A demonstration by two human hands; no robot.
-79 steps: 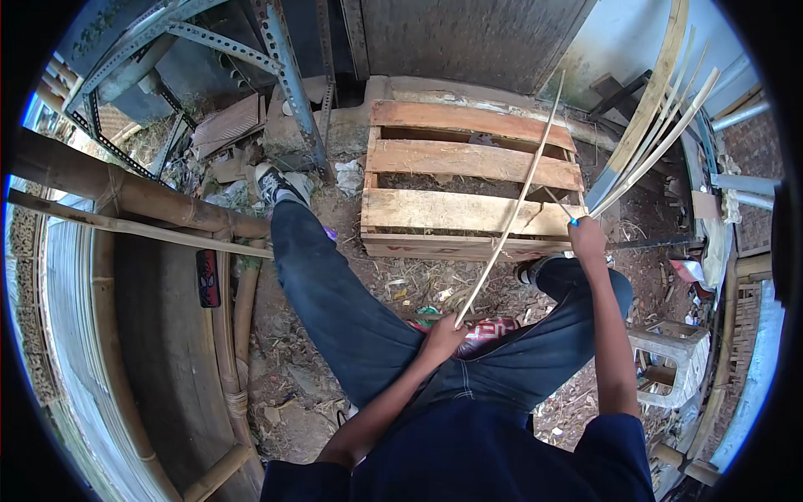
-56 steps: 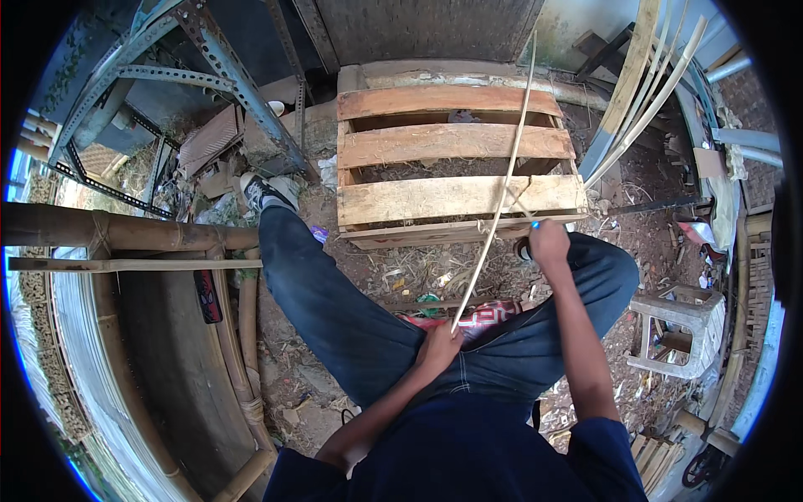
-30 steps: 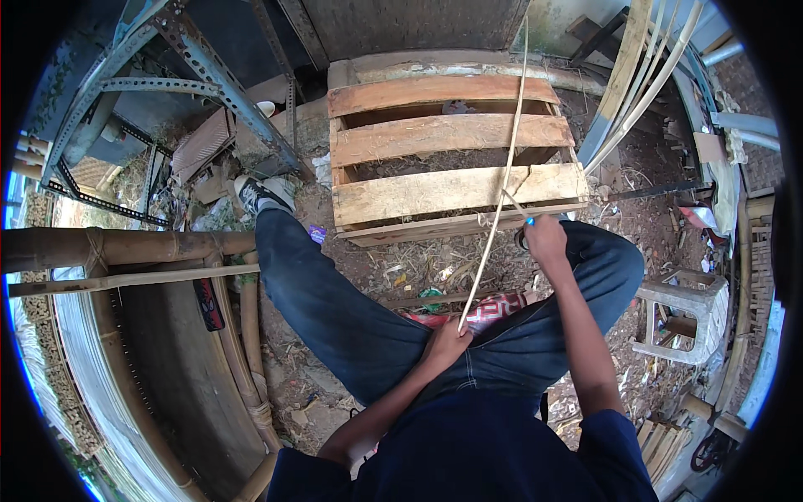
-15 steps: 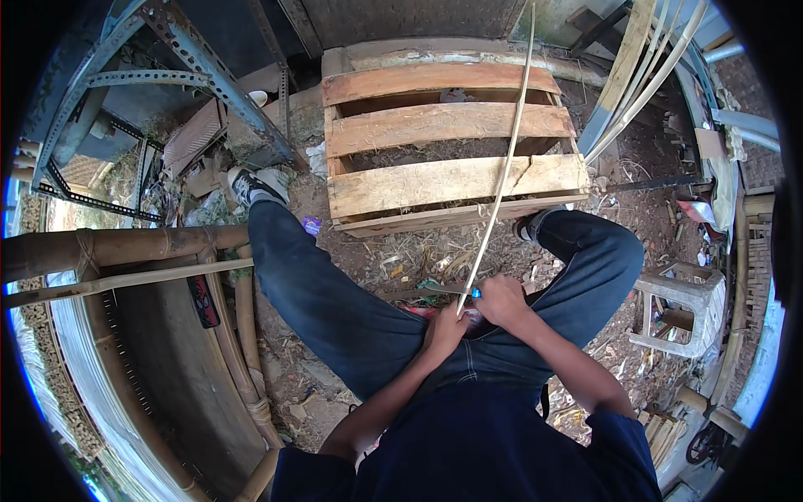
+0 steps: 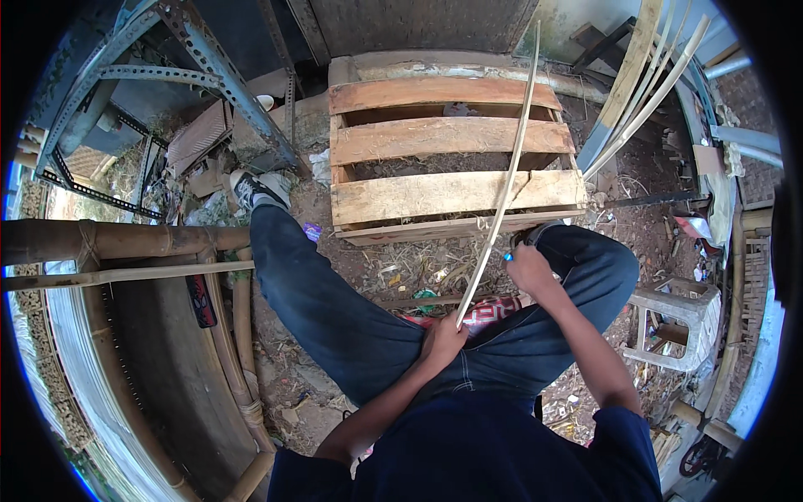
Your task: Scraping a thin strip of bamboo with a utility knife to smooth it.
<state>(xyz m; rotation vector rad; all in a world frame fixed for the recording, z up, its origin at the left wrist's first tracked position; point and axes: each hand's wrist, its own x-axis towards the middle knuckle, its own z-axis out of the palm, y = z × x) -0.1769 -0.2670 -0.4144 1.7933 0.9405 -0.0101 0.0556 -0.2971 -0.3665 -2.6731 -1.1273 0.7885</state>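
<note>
A long pale bamboo strip (image 5: 504, 197) slants up and away from my lap, passing over the wooden pallet crate. My left hand (image 5: 444, 339) is closed round its near end, between my thighs. To the right of the strip, my right hand (image 5: 529, 269) is closed on a knife (image 5: 508, 258). Only a bit of blue at the knife's handle shows clearly; its blade is hard to make out. Under the strip, next to my left hand, lies a red and white patterned cloth (image 5: 492, 315) across my lap.
A slatted wooden crate (image 5: 456, 136) stands before my feet. At the left are a bamboo frame (image 5: 150, 240) and a perforated metal rack (image 5: 226, 75). A worn plastic stool (image 5: 690, 314) is at the right, with long bamboo strips (image 5: 648, 96) leaning behind. Shavings and litter cover the ground.
My right hand has moved away from my left hand, forward and to the right, with the knife. The left hand keeps its hold on the bamboo strip, and the patterned cloth shows more.
</note>
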